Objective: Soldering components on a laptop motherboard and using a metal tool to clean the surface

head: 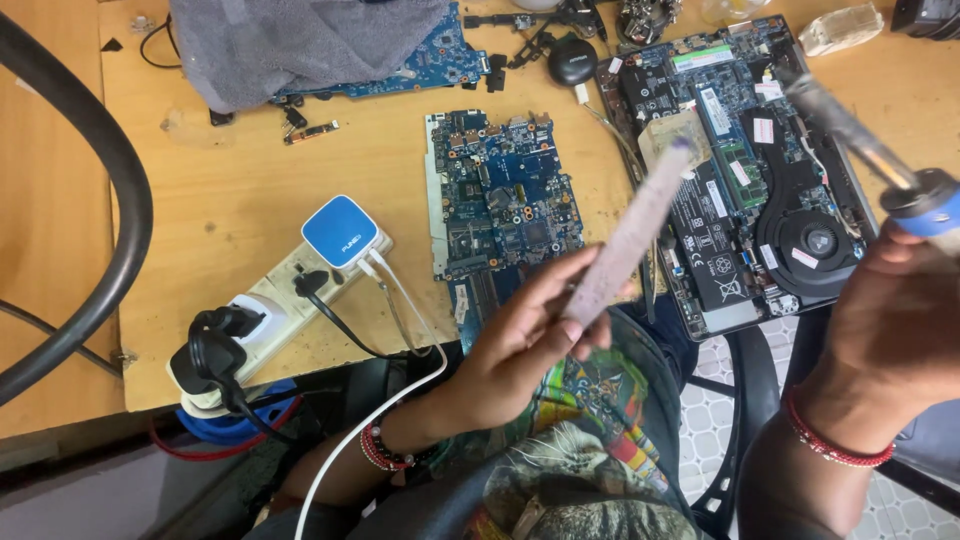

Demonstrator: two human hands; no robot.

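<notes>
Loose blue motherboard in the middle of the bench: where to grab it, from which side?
Judging by its pose, pinch the blue motherboard by its long left edge, coming from the left. It lies flat, components up; bare wooden bench there, whereas the opened laptop crowds the right.

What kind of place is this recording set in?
Probably an electronics repair bench: a bare blue circuit board and an opened laptop lie on the wooden table, and the right hand grips a soldering iron.
</notes>
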